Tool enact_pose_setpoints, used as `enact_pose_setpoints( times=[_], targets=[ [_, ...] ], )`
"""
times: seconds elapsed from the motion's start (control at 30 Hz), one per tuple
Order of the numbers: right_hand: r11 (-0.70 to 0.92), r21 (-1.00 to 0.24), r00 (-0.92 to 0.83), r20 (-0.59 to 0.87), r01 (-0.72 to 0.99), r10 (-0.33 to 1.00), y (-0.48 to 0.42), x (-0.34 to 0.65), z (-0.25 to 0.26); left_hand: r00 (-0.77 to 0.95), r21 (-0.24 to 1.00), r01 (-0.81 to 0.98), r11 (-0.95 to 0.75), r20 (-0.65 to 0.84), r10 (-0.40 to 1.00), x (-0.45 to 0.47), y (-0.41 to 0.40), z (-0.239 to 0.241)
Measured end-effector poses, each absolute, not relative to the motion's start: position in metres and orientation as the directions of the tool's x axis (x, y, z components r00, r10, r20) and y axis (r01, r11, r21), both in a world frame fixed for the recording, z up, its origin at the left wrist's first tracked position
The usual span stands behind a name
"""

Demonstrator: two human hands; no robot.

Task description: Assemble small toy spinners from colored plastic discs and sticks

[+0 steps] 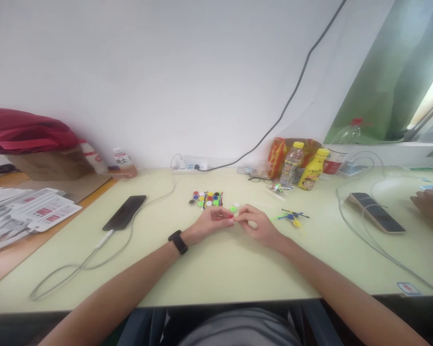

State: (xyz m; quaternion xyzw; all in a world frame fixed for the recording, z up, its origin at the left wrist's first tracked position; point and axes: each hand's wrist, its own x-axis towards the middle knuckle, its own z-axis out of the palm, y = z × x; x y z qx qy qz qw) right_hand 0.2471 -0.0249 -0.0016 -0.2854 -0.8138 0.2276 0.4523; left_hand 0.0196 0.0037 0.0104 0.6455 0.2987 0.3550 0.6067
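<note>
My left hand (212, 222), with a black watch (178, 241) on its wrist, pinches a small red plastic piece (231, 217) above the table. Thumb and fingers of my right hand (257, 225) are closed at the same spot, meeting the left fingertips; what they grip is too small to make out. Just beyond the hands lie a green round piece (233, 209) and a white round piece (237, 204). Further left is a cluster of coloured round pieces (210, 198) in rows. Thin blue, yellow and black plastic sticks (293, 217) lie right of my right hand.
A black phone (124, 213) with a white cable (130, 235) lies left. A clear bottle (292, 161) and a yellow bottle (313, 169) stand at the back right. Another phone (377, 213) sits at the right, near another person's hand (431, 204). A power strip (189, 165) is against the wall.
</note>
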Motion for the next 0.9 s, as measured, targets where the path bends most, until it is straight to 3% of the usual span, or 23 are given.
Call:
enact_pose_setpoints(
  times=[0.47,0.73,0.9],
  targets=[
    [0.419,-0.903,-0.344,0.366,0.091,0.865,-0.014,0.251,-0.004,0.455,0.957,0.051,-0.285,0.232,0.860,0.022,0.000,0.008],
    [0.394,-0.916,-0.282,0.360,0.075,0.889,-0.009,0.253,-0.006,0.545,0.975,-0.067,-0.211,0.213,0.811,0.021,0.000,0.009],
    [0.472,-0.850,-0.205,0.432,0.234,0.878,-0.011,0.254,-0.002,0.536,0.986,-0.098,-0.131,0.163,0.828,0.020,0.005,0.005]
  ],
)
